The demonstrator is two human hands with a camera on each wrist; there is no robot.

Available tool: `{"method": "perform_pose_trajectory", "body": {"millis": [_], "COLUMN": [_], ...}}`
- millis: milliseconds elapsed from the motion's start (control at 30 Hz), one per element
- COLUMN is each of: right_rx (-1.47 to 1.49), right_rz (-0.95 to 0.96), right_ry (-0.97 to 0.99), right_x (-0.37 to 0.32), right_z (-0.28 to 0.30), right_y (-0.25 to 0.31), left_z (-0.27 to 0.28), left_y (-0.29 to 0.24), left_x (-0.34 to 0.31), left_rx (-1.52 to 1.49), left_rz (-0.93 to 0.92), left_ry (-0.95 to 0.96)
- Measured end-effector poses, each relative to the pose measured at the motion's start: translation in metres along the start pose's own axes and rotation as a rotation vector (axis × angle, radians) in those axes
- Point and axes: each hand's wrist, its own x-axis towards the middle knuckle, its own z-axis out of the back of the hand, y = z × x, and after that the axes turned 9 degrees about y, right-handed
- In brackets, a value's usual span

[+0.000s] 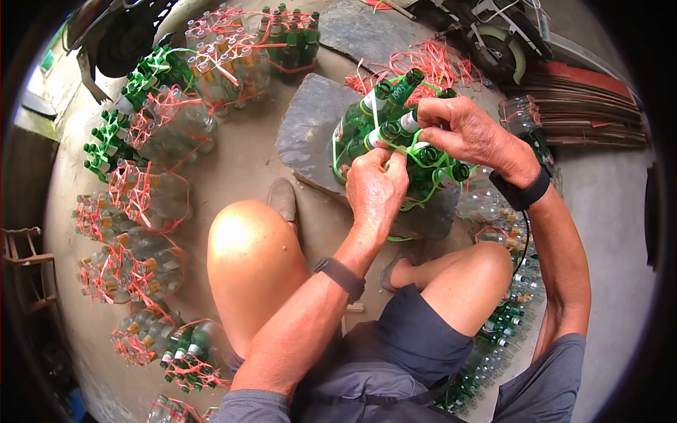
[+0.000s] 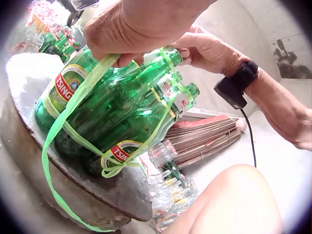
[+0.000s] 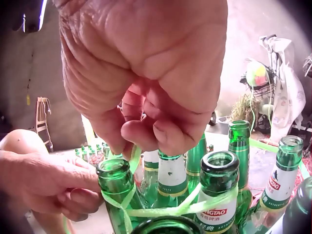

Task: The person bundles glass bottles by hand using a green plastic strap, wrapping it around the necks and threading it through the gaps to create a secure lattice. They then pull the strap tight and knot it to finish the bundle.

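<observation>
A cluster of green beer bottles (image 1: 367,130) stands on a round stone-like slab (image 1: 303,134), bound with light green plastic strapping (image 2: 73,102). In the left wrist view a knot of strapping lies low against a bottle label, and a loose length hangs over the slab's edge. My left hand (image 1: 379,185) pinches the strapping at the near side of the bottle necks. Higher and to the right, my right hand (image 1: 458,127) has its fingers curled over the necks. Seen from the right wrist, a strand of strapping (image 3: 135,158) runs up into those curled fingertips.
Strapped bundles of clear bottles (image 1: 151,197) and green bottles (image 1: 289,39) line the left and back. Red strapping (image 1: 437,67) lies heaped behind the slab. Flattened cardboard (image 1: 585,106) is stacked at the right, near a wheeled vehicle (image 1: 493,42). More bottles (image 1: 493,331) stand beside my right leg.
</observation>
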Motion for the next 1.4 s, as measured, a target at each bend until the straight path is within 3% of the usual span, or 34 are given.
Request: {"method": "perform_pose_trajectory", "body": {"millis": [67,167,467,967,1400], "right_rx": [-0.209,-0.179,-0.479,-0.345,-0.13], "right_rz": [0.038,-0.064,0.011,0.254,0.156], "right_ry": [-0.052,-0.003,-0.099,-0.169,-0.098], "right_x": [-0.002,-0.003,0.0,0.015,0.03], "right_z": [0.003,0.014,0.02,0.021,0.022], "right_y": [0.004,0.008,-0.009,-0.023,-0.03], "left_z": [-0.001,-0.003,-0.006,-0.011,-0.015], "left_y": [0.0,-0.002,-0.005,-0.002,-0.001], "left_x": [0.0,-0.003,-0.005,-0.004,-0.004], "left_rx": [-0.002,-0.027,-0.082,-0.058,-0.077], "left_rz": [-0.001,-0.013,-0.037,-0.052,-0.077], "left_ry": [0.002,0.001,0.015,0.006,-0.012]}}
